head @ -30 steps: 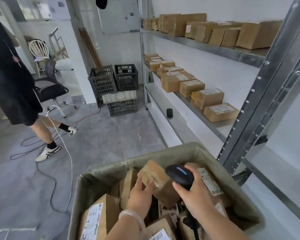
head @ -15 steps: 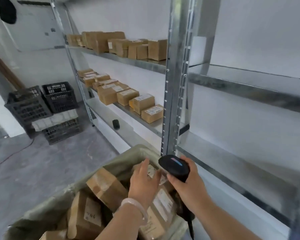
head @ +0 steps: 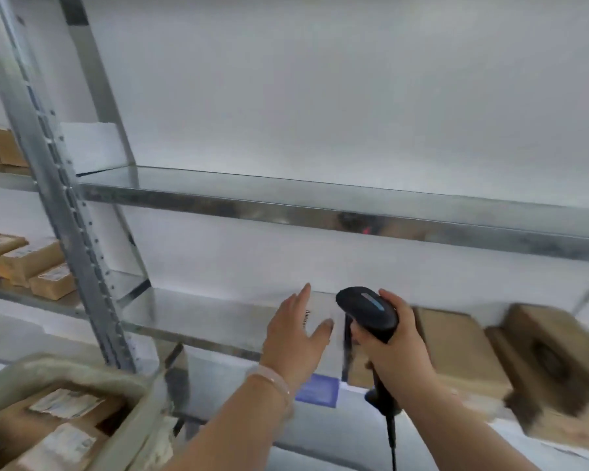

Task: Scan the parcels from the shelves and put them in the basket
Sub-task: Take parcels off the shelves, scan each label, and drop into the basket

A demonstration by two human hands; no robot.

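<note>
My right hand (head: 393,341) grips a black barcode scanner (head: 368,311), its cable hanging down. My left hand (head: 295,329) is spread open with straight fingers, reaching over the middle metal shelf (head: 191,321) towards a white parcel (head: 320,365) with a barcode and a blue patch; whether it touches is unclear. Blurred brown cardboard parcels (head: 456,351) lie on the same shelf to the right of the scanner. The green-lined basket (head: 65,372) stands at the lower left with several labelled brown parcels (head: 55,423) inside.
A grey steel upright (head: 55,185) divides the shelving. Left of it, more brown parcels (head: 31,266) sit on the shelves. The upper shelf (head: 320,202) in front of me holds nothing visible. White wall behind.
My view swung right from the basket to the shelf bay. My left hand left the parcels in the basket and reached up to the shelf; the scanner came along in my right hand.
</note>
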